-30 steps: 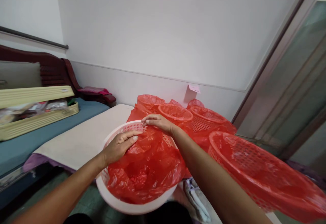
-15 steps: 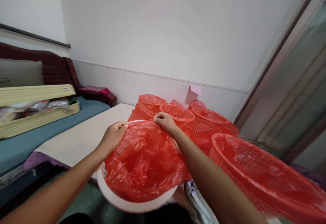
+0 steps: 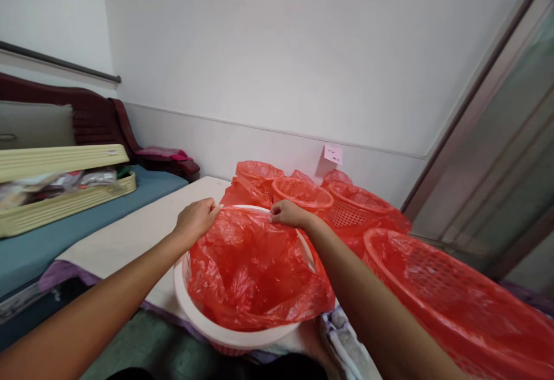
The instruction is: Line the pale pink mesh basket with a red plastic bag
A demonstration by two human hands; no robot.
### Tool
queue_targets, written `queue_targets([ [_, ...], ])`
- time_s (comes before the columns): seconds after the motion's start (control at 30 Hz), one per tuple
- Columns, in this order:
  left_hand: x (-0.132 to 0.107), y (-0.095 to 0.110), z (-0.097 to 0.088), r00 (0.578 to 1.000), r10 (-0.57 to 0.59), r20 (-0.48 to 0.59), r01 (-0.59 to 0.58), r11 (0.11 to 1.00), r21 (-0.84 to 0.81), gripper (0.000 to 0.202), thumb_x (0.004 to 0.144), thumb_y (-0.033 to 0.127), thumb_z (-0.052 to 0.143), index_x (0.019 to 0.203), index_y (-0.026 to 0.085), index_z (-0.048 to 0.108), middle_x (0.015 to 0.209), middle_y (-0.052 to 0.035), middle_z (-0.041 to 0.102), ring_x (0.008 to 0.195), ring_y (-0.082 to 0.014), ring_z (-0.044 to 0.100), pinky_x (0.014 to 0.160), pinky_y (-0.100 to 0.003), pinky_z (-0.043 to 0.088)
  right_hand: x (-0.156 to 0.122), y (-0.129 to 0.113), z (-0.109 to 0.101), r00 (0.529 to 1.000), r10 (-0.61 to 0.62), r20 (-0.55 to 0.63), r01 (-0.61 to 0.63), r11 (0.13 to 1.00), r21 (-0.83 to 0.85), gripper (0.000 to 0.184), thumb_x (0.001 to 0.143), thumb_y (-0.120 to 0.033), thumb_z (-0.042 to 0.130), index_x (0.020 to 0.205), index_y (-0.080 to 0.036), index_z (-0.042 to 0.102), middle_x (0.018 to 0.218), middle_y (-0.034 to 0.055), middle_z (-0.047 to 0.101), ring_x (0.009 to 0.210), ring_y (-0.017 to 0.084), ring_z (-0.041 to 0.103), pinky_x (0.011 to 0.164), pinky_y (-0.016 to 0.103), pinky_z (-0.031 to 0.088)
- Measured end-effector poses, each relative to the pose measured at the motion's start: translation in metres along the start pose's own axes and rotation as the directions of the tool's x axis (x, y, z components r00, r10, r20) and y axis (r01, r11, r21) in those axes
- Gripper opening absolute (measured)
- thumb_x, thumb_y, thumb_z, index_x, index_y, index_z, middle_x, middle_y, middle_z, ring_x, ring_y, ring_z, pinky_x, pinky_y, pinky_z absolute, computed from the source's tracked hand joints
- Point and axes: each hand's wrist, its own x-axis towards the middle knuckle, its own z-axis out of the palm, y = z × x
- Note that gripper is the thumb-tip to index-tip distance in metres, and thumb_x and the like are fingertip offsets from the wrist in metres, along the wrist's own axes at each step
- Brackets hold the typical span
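Fingers (image 3: 206,203) of the left hand (image 3: 194,218) are closed, pinching the far edge of a red plastic bag (image 3: 255,270); the right hand (image 3: 291,214), also pinched shut, grips that edge farther right. The bag lies open-mouthed inside a white-rimmed basket (image 3: 234,337), near several red-lined baskets (image 3: 346,214).

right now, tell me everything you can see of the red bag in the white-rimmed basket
The red bag looks like thin, glossy, slightly see-through plastic, creased all over. It sits inside the white-rimmed basket, its wide mouth open and facing up, its walls sinking into crumpled folds. On the picture's right, it spills over the rim. The left grip and right grip hold its far edge by the basket's far rim. Its underside is hidden.
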Motion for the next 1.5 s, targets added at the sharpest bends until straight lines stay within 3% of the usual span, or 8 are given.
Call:
queue_targets([
  [0.2,-0.007,0.001,-0.002,1.0,0.023,0.0,-0.023,0.997,0.076,0.038,0.091,0.05,0.032,0.068,0.023,0.043,0.077,-0.005,0.059,0.071,-0.0213,0.052,0.058,-0.031,0.018,0.006,0.003,0.013,0.963,0.057,-0.264,-0.088,0.99,-0.107,0.008,0.077,-0.019,0.057,0.07,-0.016,0.06,0.065,-0.0003,0.056,0.061,0.011,0.046,0.057,0.024,0.029],
  [0.3,-0.009,0.0,-0.004,1.0,-0.015,-0.004,0.015,0.996,0.093,0.037,0.09,0.05,0.035,0.067,0.023,0.044,0.074,-0.0043,0.058,0.069,-0.0208,0.051,0.057,-0.032,0.018,0.009,0.001,0.019,0.947,0.076,-0.311,-0.125,0.982,-0.139,0.009,0.078,-0.023,0.058,0.072,-0.017,0.061,0.067,0.0015,0.058,0.063,0.013,0.047,0.057,0.024,0.028],
  [0.67,0.0,-0.005,-0.003,0.987,-0.156,0.044,0.153,0.986,0.059,0.04,0.089,0.051,0.043,0.065,0.02,0.05,0.064,0.0012,0.051,0.057,-0.0145,0.042,0.055,-0.028,0.026,0.014,-0.003,0.027,0.942,0.095,-0.322,-0.139,0.983,-0.116,0.009,0.077,-0.023,0.059,0.072,-0.018,0.064,0.068,0.0018,0.062,0.063,0.013,0.052,0.057,0.023,0.03],
  [0.77,0.002,-0.006,-0.002,0.985,-0.155,0.069,0.151,0.987,0.055,0.043,0.092,0.052,0.041,0.067,0.019,0.052,0.062,0.0022,0.05,0.056,-0.013,0.042,0.056,-0.028,0.03,0.014,-0.002,0.028,0.938,0.122,-0.324,-0.153,0.985,-0.074,0.007,0.077,-0.022,0.06,0.073,-0.018,0.063,0.067,0.0004,0.061,0.062,0.012,0.052,0.057,0.022,0.031],
  [0.93,0.003,-0.004,-0.001,0.995,-0.086,0.051,0.082,0.993,0.08,0.044,0.095,0.051,0.035,0.074,0.018,0.056,0.073,-0.0006,0.055,0.068,-0.015,0.049,0.068,-0.032,0.039,0.015,-0.003,0.028,0.943,0.127,-0.308,-0.14,0.99,-0.021,0.021,0.082,-0.036,0.061,0.071,-0.018,0.061,0.065,-0.0007,0.059,0.063,0.012,0.053,0.057,0.022,0.033],
  [1.03,0.003,-0.004,0.0,0.994,-0.073,0.079,0.068,0.995,0.075,0.046,0.097,0.051,0.033,0.075,0.018,0.057,0.075,-0.0012,0.056,0.071,-0.0156,0.052,0.073,-0.034,0.042,0.016,-0.002,0.028,0.947,0.125,-0.296,-0.134,0.991,-0.008,0.016,0.081,-0.028,0.061,0.069,-0.018,0.061,0.064,-0.001,0.058,0.063,0.012,0.052,0.058,0.022,0.032],
  [1.17,0.007,-0.008,0.004,0.988,-0.123,0.095,0.12,0.992,0.034,0.04,0.093,0.051,0.044,0.077,0.017,0.058,0.076,-0.0012,0.058,0.074,-0.0158,0.055,0.075,-0.036,0.046,0.019,0.0,0.03,0.946,0.146,-0.29,-0.148,0.989,0.017,0.006,0.075,-0.014,0.06,0.072,-0.018,0.063,0.065,-0.001,0.06,0.061,0.012,0.052,0.058,0.022,0.033],
  [1.5,0.021,-0.032,0.029,0.955,-0.218,0.201,0.264,0.934,-0.242,0.031,0.091,0.043,0.056,0.083,0.014,0.06,0.072,0.0014,0.059,0.062,-0.0108,0.056,0.061,-0.027,0.049,0.022,0.002,0.031,0.944,0.218,-0.249,-0.187,0.972,0.143,0.008,0.069,-0.011,0.06,0.071,-0.018,0.063,0.068,-0.0012,0.061,0.063,0.011,0.054,0.059,0.021,0.036],
])
